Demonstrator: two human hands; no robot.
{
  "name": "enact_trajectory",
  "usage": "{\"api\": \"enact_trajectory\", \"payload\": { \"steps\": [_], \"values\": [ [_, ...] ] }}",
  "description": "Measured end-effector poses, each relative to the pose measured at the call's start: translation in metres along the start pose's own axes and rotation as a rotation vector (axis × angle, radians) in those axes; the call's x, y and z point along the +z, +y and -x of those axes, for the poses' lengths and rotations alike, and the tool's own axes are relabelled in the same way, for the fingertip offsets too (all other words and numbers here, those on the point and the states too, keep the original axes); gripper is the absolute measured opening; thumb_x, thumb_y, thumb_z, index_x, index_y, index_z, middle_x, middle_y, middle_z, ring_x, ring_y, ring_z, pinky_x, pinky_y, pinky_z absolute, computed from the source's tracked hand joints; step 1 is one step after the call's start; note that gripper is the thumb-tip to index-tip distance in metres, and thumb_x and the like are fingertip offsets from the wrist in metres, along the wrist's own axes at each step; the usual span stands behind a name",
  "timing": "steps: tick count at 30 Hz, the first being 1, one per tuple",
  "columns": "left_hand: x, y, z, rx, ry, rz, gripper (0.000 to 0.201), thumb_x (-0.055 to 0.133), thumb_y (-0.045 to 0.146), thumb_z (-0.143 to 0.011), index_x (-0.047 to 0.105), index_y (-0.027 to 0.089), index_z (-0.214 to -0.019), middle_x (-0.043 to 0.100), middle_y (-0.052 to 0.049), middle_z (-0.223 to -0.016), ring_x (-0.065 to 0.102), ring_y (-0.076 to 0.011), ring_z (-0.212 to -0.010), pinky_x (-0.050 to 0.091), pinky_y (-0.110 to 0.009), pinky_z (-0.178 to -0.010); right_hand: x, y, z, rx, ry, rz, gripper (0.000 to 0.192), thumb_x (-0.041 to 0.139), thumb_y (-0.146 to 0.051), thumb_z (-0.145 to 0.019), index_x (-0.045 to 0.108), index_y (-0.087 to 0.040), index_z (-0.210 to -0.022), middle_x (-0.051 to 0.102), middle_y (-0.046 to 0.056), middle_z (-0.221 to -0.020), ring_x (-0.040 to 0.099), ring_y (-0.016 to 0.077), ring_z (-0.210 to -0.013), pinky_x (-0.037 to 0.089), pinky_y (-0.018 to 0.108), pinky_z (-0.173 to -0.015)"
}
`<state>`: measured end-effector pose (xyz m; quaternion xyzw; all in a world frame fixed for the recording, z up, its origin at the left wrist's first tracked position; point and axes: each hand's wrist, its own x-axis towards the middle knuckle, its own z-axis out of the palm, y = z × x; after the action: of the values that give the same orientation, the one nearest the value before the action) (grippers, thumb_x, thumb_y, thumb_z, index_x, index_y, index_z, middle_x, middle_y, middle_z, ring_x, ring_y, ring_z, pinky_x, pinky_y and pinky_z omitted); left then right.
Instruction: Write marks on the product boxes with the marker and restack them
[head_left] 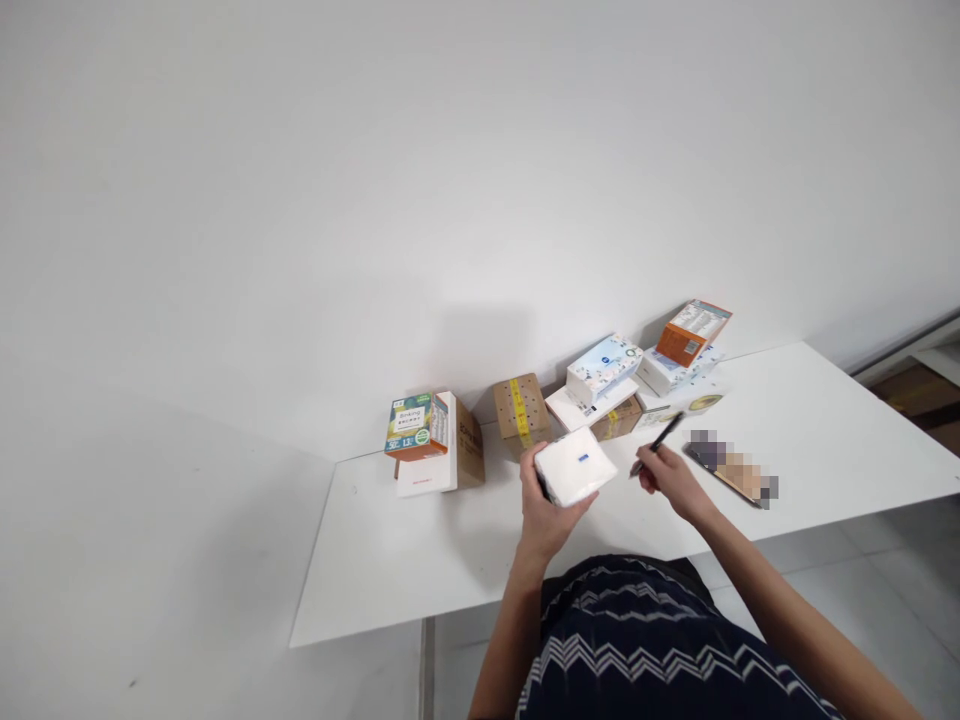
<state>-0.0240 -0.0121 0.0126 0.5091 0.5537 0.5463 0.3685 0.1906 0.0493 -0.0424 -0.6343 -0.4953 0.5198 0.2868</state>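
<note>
The small white box (576, 464) with a tiny blue mark on its top sits tilted above the near middle of the white table (390, 560), gripped from below and from its left end by the left hand (546, 510), whose fingers curl around the box's edge with the forearm rising from six o'clock. At three o'clock from the box, just apart from it, the right hand (670, 482) pinches a black pen (660, 440) between thumb and fingers, the pen slanting up toward one o'clock, its tip near the box's right corner. Beyond that hand at three o'clock a flat blurred object (733, 467) lies on the table. At twelve o'clock stands a brown carton with yellow tape (520, 410); at one o'clock a stack of white and patterned boxes (604, 375) leans against the wall, with an orange box (691, 333) topping a further pile. At nine o'clock a teal and orange box (416, 425) rests on a white box (427, 472) beside a brown carton (469, 443).
</note>
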Motion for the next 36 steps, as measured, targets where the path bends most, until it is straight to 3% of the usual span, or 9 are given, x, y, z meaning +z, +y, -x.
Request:
{"api": "enact_trajectory", "payload": {
  "steps": [3,6,9,17,20,23,27,32,36],
  "values": [
    [0.001,0.0,0.0,-0.013,0.021,0.014,0.08,0.083,0.029,-0.06,0.038,0.026,-0.127,0.049,-0.01,-0.127,0.053,-0.0259,-0.115,0.045,-0.039,-0.097,0.013,0.058,-0.019,0.148,-0.098,0.23,0.03,0.055,-0.038,-0.089,0.053,-0.017,-0.068,0.057,-0.001,-0.047,0.049,0.0106,-0.04,0.041,0.025,-0.046],
    [0.002,0.002,0.0,-0.027,0.03,0.005,0.079,0.083,0.03,-0.06,0.04,0.025,-0.126,0.052,-0.01,-0.123,0.054,-0.026,-0.114,0.046,-0.038,-0.096,0.026,0.096,-0.029,0.231,-0.174,0.428,0.023,0.059,-0.034,-0.089,0.064,-0.011,-0.092,0.068,0.005,-0.083,0.064,0.0153,-0.07,0.053,0.031,-0.066],
    [0.003,0.002,0.0,-0.042,0.027,-0.014,0.078,0.083,0.03,-0.06,0.041,0.025,-0.126,0.052,-0.01,-0.124,0.053,-0.0257,-0.115,0.045,-0.039,-0.098,0.033,0.116,-0.036,0.255,-0.209,0.566,0.033,0.057,-0.035,-0.091,0.057,-0.017,-0.12,0.06,0.008,-0.12,0.062,0.0204,-0.1,0.053,0.041,-0.084],
    [0.005,0.001,-0.002,-0.058,0.032,-0.015,0.077,0.083,0.031,-0.06,0.04,0.025,-0.124,0.052,-0.01,-0.124,0.054,-0.025,-0.114,0.046,-0.039,-0.096,0.038,0.143,-0.042,0.217,-0.199,0.715,0.035,0.058,-0.034,-0.091,0.056,-0.017,-0.121,0.059,0.009,-0.121,0.061,0.0213,-0.101,0.053,0.042,-0.084],
    [0.004,0.003,-0.003,-0.076,0.05,-0.015,0.076,0.083,0.03,-0.059,0.042,0.025,-0.122,0.054,-0.009,-0.122,0.056,-0.0249,-0.111,0.048,-0.038,-0.093,0.018,0.146,-0.044,0.211,-0.111,0.741,0.03,0.055,-0.036,-0.092,0.06,-0.016,-0.114,0.063,0.008,-0.113,0.062,0.0194,-0.095,0.053,0.04,-0.082],
    [0.001,0.002,-0.003,-0.097,0.054,0.014,0.077,0.083,0.029,-0.058,0.041,0.025,-0.122,0.053,-0.01,-0.122,0.057,-0.0248,-0.111,0.049,-0.038,-0.092,-0.023,0.147,-0.05,0.217,0.068,0.789,0.033,0.041,-0.037,-0.096,0.06,-0.015,-0.11,0.064,0.014,-0.109,0.062,0.0227,-0.096,0.049,0.038,-0.083],
    [-0.001,-0.001,-0.003,-0.129,0.059,0.075,0.079,0.083,0.03,-0.058,0.039,0.025,-0.123,0.053,-0.01,-0.123,0.058,-0.0244,-0.109,0.05,-0.038,-0.091,-0.088,0.153,-0.059,0.22,0.293,0.877,0.05,0.046,-0.038,-0.089,0.045,-0.012,-0.132,0.045,0.023,-0.138,0.042,0.0373,-0.127,0.038,0.051,-0.095],
    [0.0,-0.002,-0.003,-0.14,0.075,0.074,0.08,0.084,0.033,-0.056,0.041,0.024,-0.122,0.054,-0.011,-0.123,0.059,-0.0245,-0.109,0.05,-0.038,-0.091,-0.134,0.167,-0.066,0.275,0.342,0.917,0.074,0.056,-0.044,-0.077,0.034,-0.014,-0.141,0.025,0.02,-0.154,0.024,0.041,-0.138,0.032,0.059,-0.101],
    [-0.001,0.0,-0.005,-0.154,0.08,0.066,0.079,0.085,0.034,-0.056,0.042,0.023,-0.121,0.055,-0.01,-0.122,0.06,-0.0243,-0.107,0.051,-0.037,-0.09,-0.141,0.173,-0.072,0.319,0.305,0.899,0.071,0.055,-0.046,-0.074,0.039,-0.02,-0.138,0.041,0.019,-0.146,0.038,0.0395,-0.132,0.04,0.058,-0.091]
  ]
}}
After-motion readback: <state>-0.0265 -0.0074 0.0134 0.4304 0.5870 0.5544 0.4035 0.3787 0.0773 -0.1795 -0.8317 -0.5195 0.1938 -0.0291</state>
